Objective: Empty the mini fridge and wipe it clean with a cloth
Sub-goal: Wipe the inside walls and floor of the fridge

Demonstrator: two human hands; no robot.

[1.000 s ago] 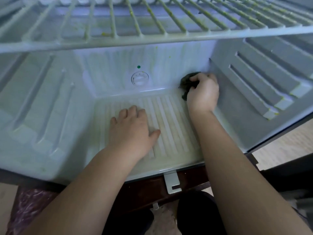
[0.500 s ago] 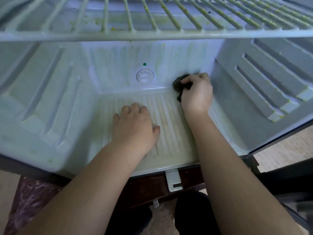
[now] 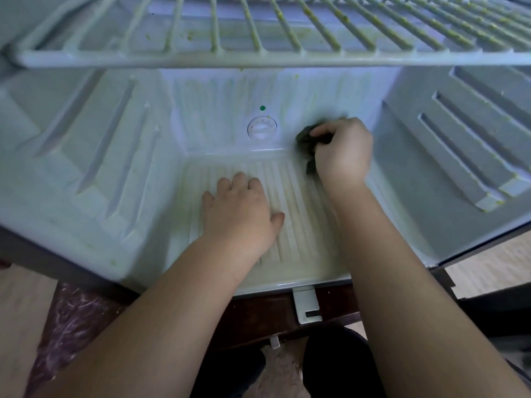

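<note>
Mini fridge (image 3: 86, 173), door open, seen from just above and in front through my head camera; its white interior fills most of the view. A white wire shelf (image 3: 258, 57) spans the top, its bars speckled with yellow-green crumbs.

At the left, the moulded side wall has raised shelf rails and faint green smears. My left hand (image 3: 238, 214) lies palm down on the ribbed fridge floor (image 3: 290, 202) near its middle, fingers straight and relaxed, holding nothing.

Behind it, on the back wall, a small green dot (image 3: 262, 108) sits above a round dial (image 3: 262, 128). The marks around the dial are too blurred for me to read.

Just right of the dial, my right hand (image 3: 342, 150) has its fingers curled around a bunched dark green cloth (image 3: 305, 139). The cloth is pressed low on the back wall, near the floor's back right corner. That hand looks motion-blurred.

The right side wall (image 3: 416, 196) is in grey shade, with stepped rails and a few yellow-green specks at their ends.

Below the fridge's front edge, from the left: purple patterned fabric (image 3: 66, 326), a dark brown wooden base (image 3: 258, 317), a white bracket (image 3: 306, 304), and pale wood-look flooring (image 3: 488, 271).
</note>
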